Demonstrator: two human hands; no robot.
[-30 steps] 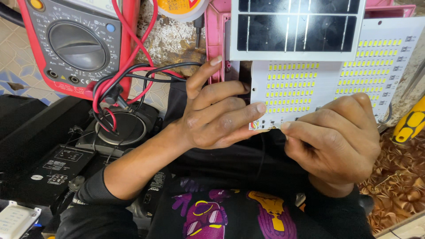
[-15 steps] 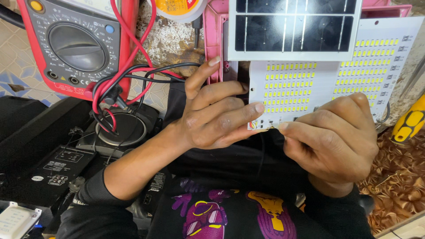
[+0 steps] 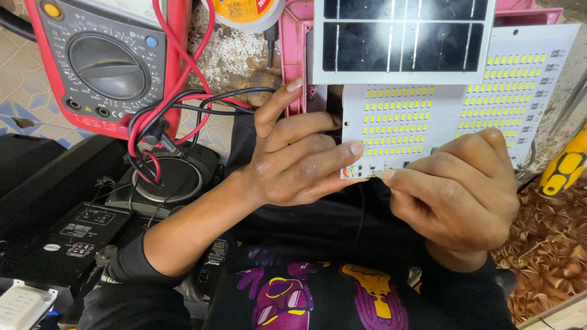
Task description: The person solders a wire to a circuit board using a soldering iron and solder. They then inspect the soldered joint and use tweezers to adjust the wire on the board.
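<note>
My left hand (image 3: 299, 150) holds the lower left corner of a white LED panel board (image 3: 397, 122) with rows of small yellow LEDs, index finger raised, the other fingers laid across the board's edge. My right hand (image 3: 455, 195) pinches the board's bottom edge, thumb and fingers closed on it just right of the left fingertips. A second, larger white LED board (image 3: 520, 91) lies behind and to the right. A dark solar panel (image 3: 400, 40) in a white frame lies over both boards' tops.
A red and grey multimeter (image 3: 110, 61) stands at upper left, its red and black leads (image 3: 165, 116) looping down to a round black device (image 3: 168, 177). A pink casing (image 3: 293, 55) sits behind the panel. A yellow-handled tool (image 3: 565, 168) lies at right. Black adapter (image 3: 79, 229) at lower left.
Both hands stay on the small LED board; the right fingertips have shifted very slightly along its bottom edge. Nothing else has moved.
</note>
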